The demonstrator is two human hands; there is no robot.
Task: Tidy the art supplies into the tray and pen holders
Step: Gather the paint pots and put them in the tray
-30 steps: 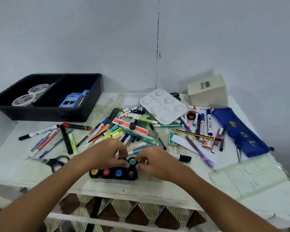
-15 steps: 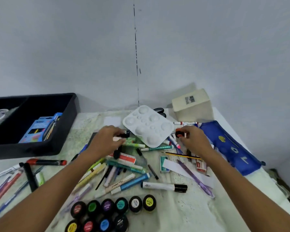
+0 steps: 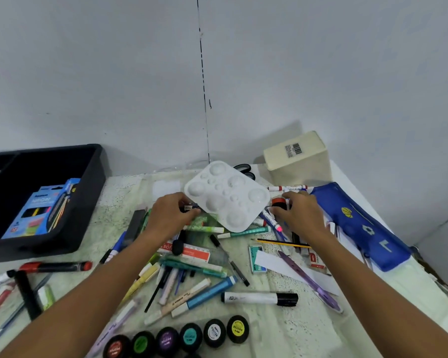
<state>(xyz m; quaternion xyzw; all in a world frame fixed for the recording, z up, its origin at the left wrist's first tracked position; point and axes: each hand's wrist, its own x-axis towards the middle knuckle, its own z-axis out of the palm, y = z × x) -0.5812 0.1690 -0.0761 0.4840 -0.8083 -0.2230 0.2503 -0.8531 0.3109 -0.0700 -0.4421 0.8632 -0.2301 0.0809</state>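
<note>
A person leans over a cluttered table, both arms stretched toward the far side. The left hand has its fingers curled round a small dark item at the left edge of a white paint palette; the item is mostly hidden, so I cannot say for sure what it is. The right hand pinches a little pot with an orange-red band between thumb and fingertips, just beside the palette's right edge.

The palette lies bumps-up, tilted across a heap of markers and pens. A black tray stands well apart at the left, with a blue packet inside. A row of paint pots sits at the near edge, a blue pencil case lies to the right, and a cream box stands by the wall.

The small pot looks light and rigid, with smooth round sides that may slip; gripping across its body, lid uppermost, seems safest. The palette is probably thin, stiff plastic, light but wide, best taken by two opposite edges.
</note>
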